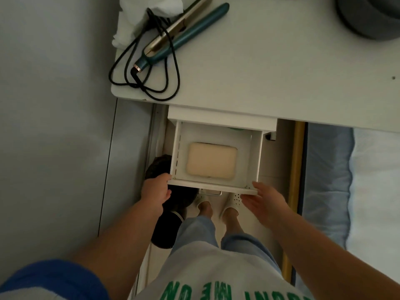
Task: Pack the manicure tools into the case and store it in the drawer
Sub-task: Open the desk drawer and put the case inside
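While the white drawer (256,156) stands pulled out below the desk (259,68) at the centre of the frame, the cream-coloured case (211,160) lies flat and closed on its floor, nearer the left wall and the front panel than the back. Both hands sit at the drawer's front panel, lower in the frame than the case and apart from it — the panel stands between them and the case. At the panel's left corner the left hand (154,189) touches the edge with its fingers bent over it, the thumb tucked below; whether it truly grips the edge cannot be told. At the right corner the right hand (267,201) is spread with straight fingers, palm turned toward the panel's face, fingertips at its end — it holds nothing. A small metal handle (211,193) shows under the panel's middle, between the hands. On the desk in the upper left of the frame lie a teal hair straightener (188,33) with its black cord (151,83) looped beside it and crumpled white tissue (138,24). Dark slippers (166,213) lie on the floor at the left of the drawer.
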Action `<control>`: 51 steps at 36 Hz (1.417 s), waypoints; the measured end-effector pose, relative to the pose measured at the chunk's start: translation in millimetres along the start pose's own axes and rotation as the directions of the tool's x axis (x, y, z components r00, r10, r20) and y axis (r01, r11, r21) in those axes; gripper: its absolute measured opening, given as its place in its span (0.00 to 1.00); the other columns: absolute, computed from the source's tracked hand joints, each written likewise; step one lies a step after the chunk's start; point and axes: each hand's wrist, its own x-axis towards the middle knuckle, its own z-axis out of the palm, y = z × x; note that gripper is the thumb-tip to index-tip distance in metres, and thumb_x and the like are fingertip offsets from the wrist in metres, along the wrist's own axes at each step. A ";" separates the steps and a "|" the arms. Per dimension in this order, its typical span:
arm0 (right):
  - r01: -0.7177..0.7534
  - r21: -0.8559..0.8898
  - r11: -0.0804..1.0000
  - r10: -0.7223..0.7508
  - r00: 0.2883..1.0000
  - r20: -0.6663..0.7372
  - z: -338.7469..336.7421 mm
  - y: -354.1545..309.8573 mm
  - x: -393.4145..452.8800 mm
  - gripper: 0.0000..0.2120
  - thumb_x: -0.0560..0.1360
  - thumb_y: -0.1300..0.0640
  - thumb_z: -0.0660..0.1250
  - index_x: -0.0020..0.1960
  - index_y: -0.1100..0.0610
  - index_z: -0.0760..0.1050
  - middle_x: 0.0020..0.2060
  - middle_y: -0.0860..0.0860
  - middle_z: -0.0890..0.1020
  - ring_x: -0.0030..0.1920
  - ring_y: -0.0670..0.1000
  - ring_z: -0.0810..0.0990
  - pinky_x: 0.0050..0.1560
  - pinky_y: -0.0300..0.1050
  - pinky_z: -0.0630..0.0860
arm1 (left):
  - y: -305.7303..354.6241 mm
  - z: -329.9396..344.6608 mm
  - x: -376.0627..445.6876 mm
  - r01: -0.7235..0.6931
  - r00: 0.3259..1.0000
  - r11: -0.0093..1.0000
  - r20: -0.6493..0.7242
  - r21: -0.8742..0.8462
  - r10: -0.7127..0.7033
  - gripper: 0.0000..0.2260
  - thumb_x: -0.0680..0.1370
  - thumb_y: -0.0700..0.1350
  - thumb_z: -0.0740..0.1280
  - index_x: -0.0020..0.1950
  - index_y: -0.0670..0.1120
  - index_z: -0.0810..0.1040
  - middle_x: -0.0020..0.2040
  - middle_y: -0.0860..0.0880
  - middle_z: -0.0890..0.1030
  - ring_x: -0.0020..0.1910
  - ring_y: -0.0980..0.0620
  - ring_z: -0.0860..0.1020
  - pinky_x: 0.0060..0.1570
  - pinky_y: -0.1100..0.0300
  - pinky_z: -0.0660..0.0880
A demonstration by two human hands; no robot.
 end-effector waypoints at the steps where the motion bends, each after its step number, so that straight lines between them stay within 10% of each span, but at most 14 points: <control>1: -0.010 0.033 0.999 0.010 1.000 0.007 1.0 -1.8 0.9 0.05 0.72 0.62 0.66 0.46 0.64 0.74 0.51 0.65 0.78 0.54 0.62 0.79 0.49 0.51 0.79 | 1.2 2.6 0.4 0.035 0.998 0.999 0.053 -0.024 -0.033 0.04 0.74 0.42 0.65 0.44 0.41 0.74 0.40 0.43 0.76 0.38 0.49 0.76 0.40 0.57 0.76; 4: 0.002 0.079 0.997 0.001 0.999 -0.032 4.3 -4.0 3.5 0.06 0.73 0.64 0.65 0.48 0.65 0.72 0.43 0.62 0.78 0.46 0.58 0.80 0.36 0.45 0.77 | 6.8 10.0 1.2 0.059 0.991 0.997 0.121 -0.056 -0.052 0.08 0.75 0.40 0.65 0.51 0.39 0.73 0.43 0.41 0.77 0.41 0.46 0.78 0.46 0.55 0.75; 11: 0.035 0.085 0.996 -0.031 0.998 -0.046 9.1 -13.7 3.9 0.03 0.73 0.66 0.65 0.42 0.65 0.71 0.48 0.64 0.79 0.51 0.60 0.80 0.49 0.48 0.78 | 14.4 17.7 0.6 0.045 0.992 0.985 0.127 -0.164 -0.024 0.04 0.75 0.37 0.62 0.49 0.40 0.73 0.43 0.41 0.77 0.41 0.48 0.77 0.43 0.58 0.75; 29: 0.142 0.132 0.981 -0.148 0.988 0.039 51.1 -96.4 9.1 0.09 0.76 0.65 0.58 0.56 0.65 0.67 0.52 0.64 0.75 0.54 0.60 0.78 0.48 0.48 0.76 | 97.2 50.8 10.7 -0.064 0.980 0.954 0.160 -0.294 0.115 0.08 0.73 0.32 0.60 0.51 0.39 0.70 0.44 0.40 0.75 0.43 0.46 0.78 0.43 0.56 0.76; 39: 0.231 0.178 0.956 -0.244 0.968 0.054 63.1 -115.5 10.0 0.04 0.74 0.70 0.57 0.46 0.65 0.70 0.60 0.65 0.74 0.53 0.61 0.78 0.49 0.51 0.77 | 117.1 60.9 13.3 -0.080 0.961 0.917 0.216 -0.390 0.175 0.06 0.72 0.30 0.59 0.44 0.39 0.71 0.47 0.40 0.73 0.48 0.45 0.76 0.53 0.53 0.76; 51: 0.255 0.300 0.919 -0.292 0.953 0.085 54.4 -112.9 0.0 0.06 0.76 0.68 0.56 0.51 0.66 0.70 0.48 0.60 0.78 0.50 0.57 0.79 0.47 0.48 0.76 | 117.9 50.8 3.5 -0.126 0.940 0.908 0.245 -0.399 0.238 0.10 0.73 0.31 0.58 0.52 0.37 0.72 0.50 0.39 0.76 0.50 0.47 0.78 0.46 0.57 0.76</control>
